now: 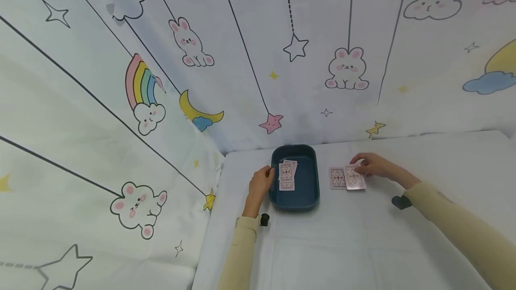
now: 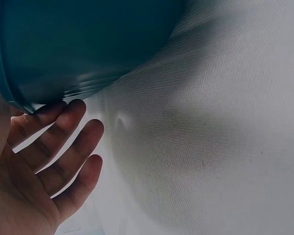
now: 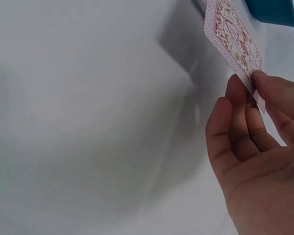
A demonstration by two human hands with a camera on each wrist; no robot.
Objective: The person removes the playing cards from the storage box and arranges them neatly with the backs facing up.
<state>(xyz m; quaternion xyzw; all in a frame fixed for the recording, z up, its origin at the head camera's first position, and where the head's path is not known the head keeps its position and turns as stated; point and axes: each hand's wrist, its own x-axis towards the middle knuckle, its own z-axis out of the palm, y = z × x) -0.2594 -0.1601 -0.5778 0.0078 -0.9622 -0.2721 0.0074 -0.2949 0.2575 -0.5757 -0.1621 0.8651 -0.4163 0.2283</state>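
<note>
Meanwhile, the right hand pinches a pink patterned playing card lifted off the white cloth-covered table. Left hand, fingers straight and relaxed, rests against the dark blue plastic tray holding similar cards.

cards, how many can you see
About 4: two overlapping in the blue tray at, one flat on the table, one pinched by the right hand at. More may be hidden.

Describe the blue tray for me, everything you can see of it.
The blue tray is a deep teal, rounded-corner rectangle with raised walls, plastic by its sheen. It sits flat on the white cloth-covered table, near the back wall. Inside lie a few patterned cards, face down and overlapping. The left hand rests against its left wall, fingers straight under the rim.
</note>
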